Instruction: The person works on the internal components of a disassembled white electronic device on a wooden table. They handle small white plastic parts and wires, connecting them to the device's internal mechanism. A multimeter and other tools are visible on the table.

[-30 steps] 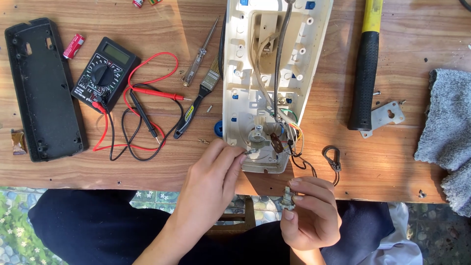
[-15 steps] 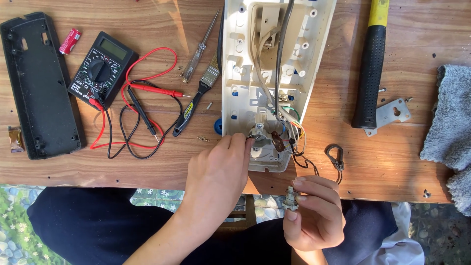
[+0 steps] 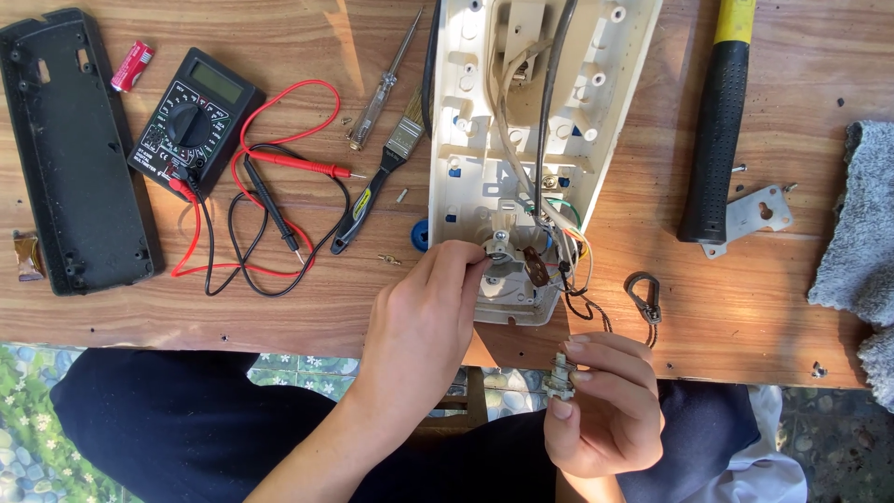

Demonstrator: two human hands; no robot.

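Note:
An opened cream plastic housing with wires inside lies on the wooden table. My left hand pinches a small white round fitting at the housing's near end. My right hand is below the table edge, closed on a small grey metal part. Thin wires trail from the housing toward that hand.
A black multimeter with red and black leads, a black cover panel, a screwdriver and a small brush lie left. A black-handled hammer, a metal bracket, a clip and grey cloth lie right.
My left hand moved up from the table edge onto the white fitting inside the housing. My right hand stayed near the edge with its small part.

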